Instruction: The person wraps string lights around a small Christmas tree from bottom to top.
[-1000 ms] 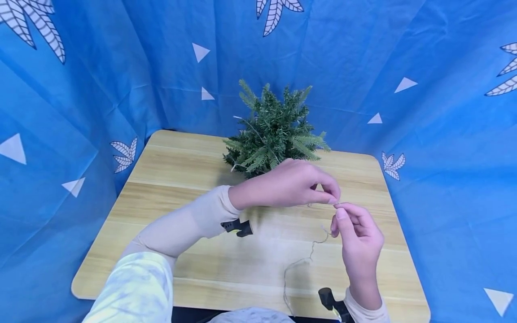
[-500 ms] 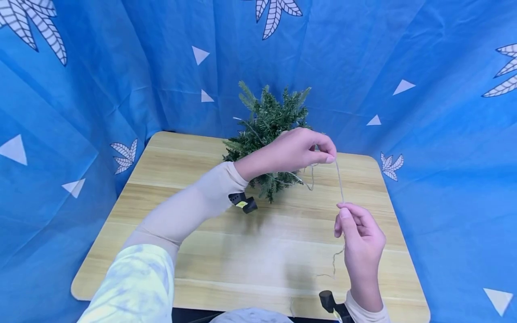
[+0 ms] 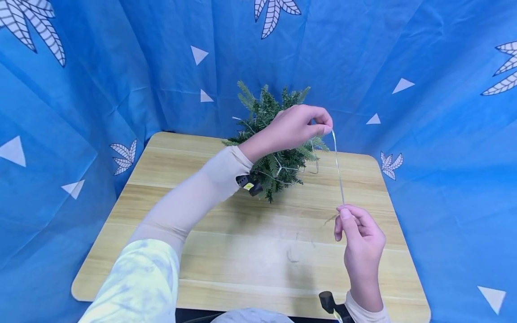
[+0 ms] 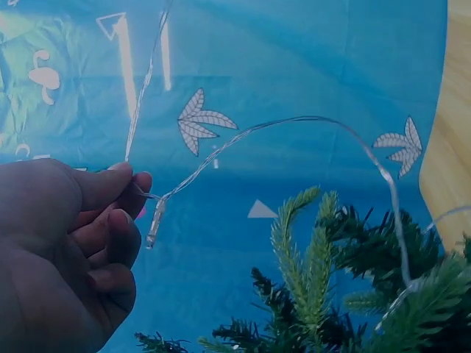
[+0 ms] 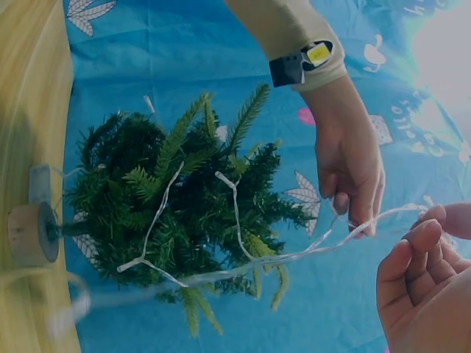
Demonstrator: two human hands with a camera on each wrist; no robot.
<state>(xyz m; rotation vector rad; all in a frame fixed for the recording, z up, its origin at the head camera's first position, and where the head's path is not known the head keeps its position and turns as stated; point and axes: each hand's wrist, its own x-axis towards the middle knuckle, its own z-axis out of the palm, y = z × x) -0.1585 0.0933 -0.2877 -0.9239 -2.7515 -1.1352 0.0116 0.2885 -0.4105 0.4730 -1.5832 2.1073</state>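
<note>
Two hands on the light string [image 3: 337, 166] from where I'm sitting. In the head view the left hand [image 3: 296, 128] is out in front of the little green tree [image 3: 292, 158], thumb and finger clamped on the wire, and the right hand [image 3: 363, 246] is nearer me, pinching it too, with a straight run between them.

My left wrist cam gets what the head cam can't: a small clear bulb [image 4: 155, 224] hanging just beside the fingertips, and the wire arching over into the branches. The right wrist cam has more of the string draped across the tree.

Only that cam shows me the holder: a round wooden base [image 5: 33, 235] on the table [image 5: 20, 95], with the trunk [image 5: 73, 229] set on it. There's a pale boxy thing [image 5: 40, 182] beside it; can't tell what's inside.
</note>
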